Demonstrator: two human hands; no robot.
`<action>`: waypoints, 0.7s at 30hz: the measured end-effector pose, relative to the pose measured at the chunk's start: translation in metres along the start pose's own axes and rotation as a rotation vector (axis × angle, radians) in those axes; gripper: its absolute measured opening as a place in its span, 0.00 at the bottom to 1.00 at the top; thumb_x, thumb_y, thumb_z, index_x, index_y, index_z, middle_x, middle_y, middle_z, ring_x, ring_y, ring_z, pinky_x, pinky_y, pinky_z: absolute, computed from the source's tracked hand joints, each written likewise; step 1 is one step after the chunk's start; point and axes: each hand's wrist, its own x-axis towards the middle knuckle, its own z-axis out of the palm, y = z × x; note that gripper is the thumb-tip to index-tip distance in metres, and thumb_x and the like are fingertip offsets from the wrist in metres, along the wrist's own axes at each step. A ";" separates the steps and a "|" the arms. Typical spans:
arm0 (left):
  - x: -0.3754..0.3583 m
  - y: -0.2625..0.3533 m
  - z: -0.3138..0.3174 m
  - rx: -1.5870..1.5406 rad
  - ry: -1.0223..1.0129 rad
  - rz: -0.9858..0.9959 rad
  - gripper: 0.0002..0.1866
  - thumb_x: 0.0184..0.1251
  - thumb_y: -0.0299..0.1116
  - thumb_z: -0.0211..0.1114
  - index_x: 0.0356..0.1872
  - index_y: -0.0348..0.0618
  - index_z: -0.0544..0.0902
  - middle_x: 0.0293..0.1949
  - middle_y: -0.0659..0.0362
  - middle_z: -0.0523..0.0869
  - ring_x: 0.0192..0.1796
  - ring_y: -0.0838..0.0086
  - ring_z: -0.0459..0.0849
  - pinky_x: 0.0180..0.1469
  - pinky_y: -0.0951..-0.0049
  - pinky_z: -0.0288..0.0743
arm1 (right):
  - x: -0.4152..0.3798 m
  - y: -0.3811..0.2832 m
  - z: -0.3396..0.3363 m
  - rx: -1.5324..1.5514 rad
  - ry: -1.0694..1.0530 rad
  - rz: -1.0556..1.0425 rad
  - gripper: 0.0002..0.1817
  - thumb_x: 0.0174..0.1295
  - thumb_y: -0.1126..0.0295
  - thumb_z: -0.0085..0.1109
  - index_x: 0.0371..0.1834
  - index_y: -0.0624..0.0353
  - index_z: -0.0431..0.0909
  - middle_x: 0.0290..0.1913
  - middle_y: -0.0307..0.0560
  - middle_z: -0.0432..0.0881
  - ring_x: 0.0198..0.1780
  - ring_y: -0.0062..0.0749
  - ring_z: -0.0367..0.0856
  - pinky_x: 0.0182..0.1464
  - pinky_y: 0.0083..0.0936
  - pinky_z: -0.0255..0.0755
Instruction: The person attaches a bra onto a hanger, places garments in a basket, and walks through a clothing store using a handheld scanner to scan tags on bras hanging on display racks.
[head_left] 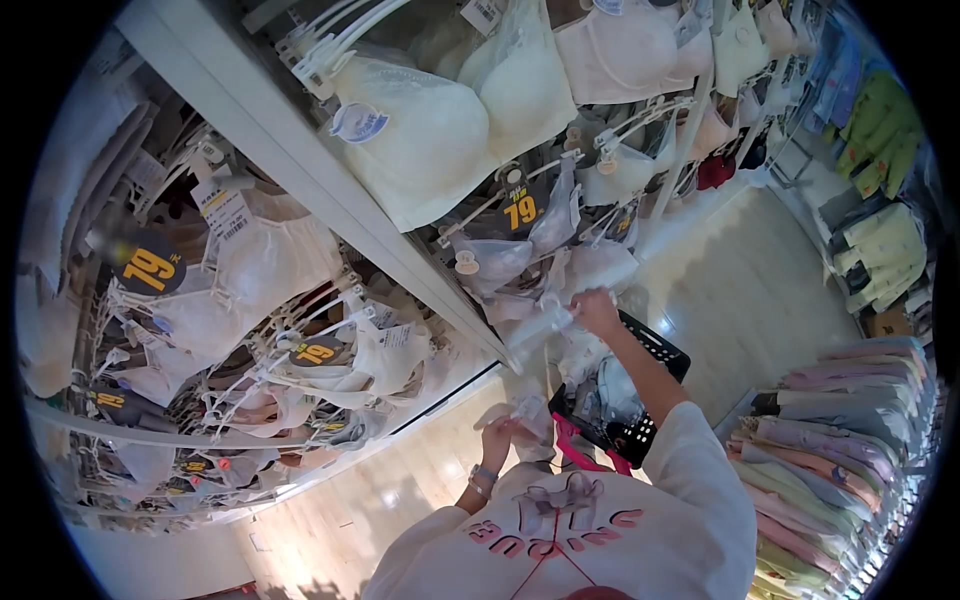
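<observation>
My right hand (597,312) reaches forward beside the bra rack, its fingers closed on a white hanger (550,318). Pale cloth hangs close by that hanger, and I cannot make out its shape. Lower and to the left, my left hand (497,440) has its fingers pinched together near a small pale, see-through piece (528,414); what it grips is too blurred to name. Under my right forearm is a black shopping basket (668,352) with a pink handle (572,442). Several pale and grey pieces (615,385) lie inside it.
Bras (410,120) hang in rows on the racks ahead and left, with black "79" price tags (521,211) among them. A white post (300,170) divides the racks. Folded or hanging garments (820,450) line the right side. Pale wooden floor (740,270) runs between.
</observation>
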 end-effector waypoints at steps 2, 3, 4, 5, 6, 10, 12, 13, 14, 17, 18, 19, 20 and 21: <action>0.010 0.032 0.003 -0.038 0.011 0.060 0.15 0.62 0.42 0.63 0.37 0.38 0.85 0.27 0.50 0.84 0.30 0.69 0.82 0.36 0.70 0.74 | -0.035 -0.028 0.000 0.187 -0.078 0.141 0.08 0.54 0.65 0.64 0.26 0.57 0.79 0.25 0.47 0.79 0.27 0.44 0.76 0.35 0.35 0.69; 0.017 0.034 0.006 0.101 0.031 0.115 0.11 0.64 0.33 0.61 0.38 0.35 0.85 0.26 0.57 0.85 0.31 0.79 0.78 0.35 0.75 0.71 | -0.050 -0.059 -0.014 0.279 -0.119 0.248 0.10 0.56 0.63 0.63 0.30 0.58 0.81 0.26 0.47 0.80 0.25 0.42 0.76 0.35 0.32 0.70; 0.023 0.066 0.005 0.105 0.024 0.195 0.11 0.65 0.33 0.60 0.34 0.35 0.85 0.24 0.60 0.83 0.30 0.79 0.77 0.33 0.75 0.69 | -0.063 -0.086 -0.024 0.371 -0.157 0.358 0.12 0.58 0.61 0.63 0.33 0.59 0.82 0.26 0.48 0.82 0.23 0.40 0.76 0.35 0.30 0.71; 0.030 0.078 0.005 0.060 -0.005 0.213 0.11 0.66 0.32 0.60 0.31 0.33 0.83 0.21 0.62 0.79 0.28 0.80 0.76 0.31 0.75 0.67 | -0.077 -0.109 -0.023 0.525 -0.089 0.352 0.12 0.58 0.61 0.64 0.35 0.60 0.83 0.26 0.47 0.81 0.24 0.36 0.76 0.34 0.28 0.70; 0.029 0.123 0.002 -0.039 -0.062 0.181 0.11 0.67 0.32 0.59 0.28 0.33 0.81 0.20 0.63 0.76 0.27 0.81 0.75 0.29 0.76 0.67 | -0.087 -0.125 -0.023 0.666 -0.010 0.342 0.13 0.57 0.61 0.65 0.37 0.60 0.83 0.26 0.46 0.81 0.24 0.32 0.75 0.33 0.27 0.69; 0.052 0.198 -0.004 -0.166 -0.335 0.222 0.10 0.69 0.30 0.58 0.40 0.35 0.85 0.23 0.66 0.80 0.26 0.85 0.75 0.29 0.83 0.68 | -0.090 -0.164 -0.062 0.816 -0.059 0.358 0.14 0.58 0.64 0.66 0.40 0.63 0.82 0.26 0.39 0.80 0.29 0.18 0.74 0.32 0.23 0.69; 0.063 0.220 -0.003 -0.148 -0.437 0.278 0.10 0.69 0.30 0.59 0.40 0.34 0.84 0.25 0.66 0.81 0.28 0.84 0.77 0.31 0.84 0.69 | -0.085 -0.161 -0.074 0.900 -0.001 0.350 0.13 0.58 0.65 0.65 0.40 0.64 0.82 0.27 0.37 0.79 0.30 0.17 0.73 0.32 0.22 0.67; 0.069 0.231 -0.003 -0.150 -0.505 0.292 0.10 0.68 0.30 0.60 0.40 0.34 0.84 0.26 0.66 0.81 0.29 0.84 0.77 0.32 0.84 0.70 | -0.082 -0.159 -0.085 0.938 0.032 0.340 0.13 0.58 0.66 0.65 0.39 0.64 0.82 0.27 0.36 0.78 0.30 0.16 0.72 0.32 0.21 0.67; 0.073 0.240 -0.001 -0.149 -0.574 0.304 0.09 0.68 0.30 0.60 0.40 0.34 0.84 0.27 0.66 0.82 0.30 0.84 0.78 0.34 0.84 0.71 | -0.083 -0.159 -0.099 0.932 0.031 0.401 0.12 0.58 0.66 0.65 0.39 0.65 0.82 0.28 0.35 0.78 0.31 0.16 0.72 0.32 0.20 0.66; 0.081 0.262 0.008 -0.244 -0.669 0.315 0.11 0.66 0.30 0.63 0.47 0.38 0.83 0.34 0.65 0.83 0.34 0.84 0.79 0.37 0.82 0.72 | -0.091 -0.165 -0.142 0.824 0.173 0.523 0.10 0.57 0.69 0.65 0.37 0.65 0.82 0.29 0.36 0.79 0.33 0.17 0.73 0.37 0.19 0.67; 0.083 0.270 0.008 -0.221 -0.658 0.339 0.12 0.66 0.29 0.63 0.49 0.38 0.82 0.36 0.64 0.83 0.35 0.84 0.79 0.39 0.82 0.73 | -0.101 -0.158 -0.150 0.755 0.242 0.518 0.11 0.58 0.69 0.65 0.39 0.64 0.81 0.31 0.37 0.81 0.34 0.18 0.75 0.39 0.20 0.68; 0.086 0.279 0.006 -0.202 -0.647 0.366 0.13 0.66 0.29 0.63 0.51 0.37 0.81 0.37 0.64 0.83 0.37 0.83 0.79 0.40 0.82 0.73 | -0.114 -0.148 -0.161 0.681 0.309 0.511 0.11 0.59 0.68 0.64 0.42 0.62 0.81 0.33 0.38 0.82 0.36 0.19 0.76 0.41 0.20 0.70; 0.091 0.286 0.004 -0.186 -0.633 0.395 0.15 0.67 0.29 0.62 0.52 0.37 0.80 0.39 0.64 0.83 0.38 0.83 0.79 0.42 0.82 0.74 | -0.126 -0.138 -0.170 0.604 0.373 0.503 0.12 0.60 0.68 0.64 0.44 0.61 0.80 0.35 0.39 0.83 0.38 0.19 0.78 0.44 0.21 0.72; 0.097 0.289 -0.004 -0.174 -0.701 0.321 0.18 0.66 0.25 0.61 0.56 0.35 0.77 0.43 0.59 0.83 0.43 0.81 0.80 0.46 0.80 0.75 | -0.140 -0.127 -0.167 0.713 0.484 0.618 0.11 0.60 0.66 0.63 0.43 0.59 0.78 0.34 0.37 0.81 0.39 0.20 0.77 0.43 0.20 0.71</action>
